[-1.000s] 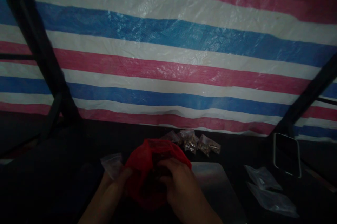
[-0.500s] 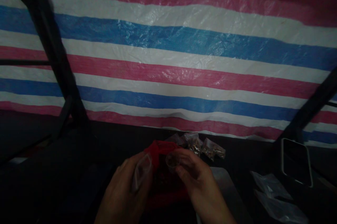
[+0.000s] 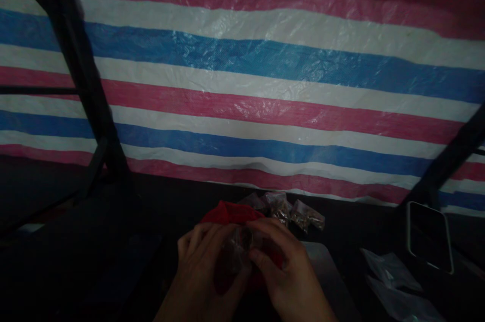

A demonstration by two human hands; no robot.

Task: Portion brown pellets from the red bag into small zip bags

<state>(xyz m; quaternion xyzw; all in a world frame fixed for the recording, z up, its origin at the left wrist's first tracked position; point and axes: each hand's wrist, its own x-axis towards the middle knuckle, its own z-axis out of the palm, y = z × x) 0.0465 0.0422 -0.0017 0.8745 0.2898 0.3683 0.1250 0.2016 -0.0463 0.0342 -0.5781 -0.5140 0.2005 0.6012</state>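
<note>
My left hand (image 3: 206,256) grips a small clear plastic bag (image 3: 235,254), its mouth turned toward the other hand. Between the thumb and fingers of my right hand (image 3: 286,261) is a small clear cup (image 3: 247,237) with dark contents, its rim against or just inside the bag's opening; the dim light hides which. Both hands are over a red bag (image 3: 227,212), whose inside is too dark to make out. Just behind it lie several small filled plastic bags (image 3: 280,208) with brownish contents.
To the right, flat clear plastic bags (image 3: 392,269) lie on the dark table beside a phone (image 3: 430,236). A pale flat tray or lid (image 3: 322,256) is by my right wrist. Black frame posts (image 3: 89,105) stand before a striped tarp (image 3: 265,110).
My left hand has moved right with the plastic bag, bringing its mouth up to the cup. My right hand holds the cup in nearly the same spot.
</note>
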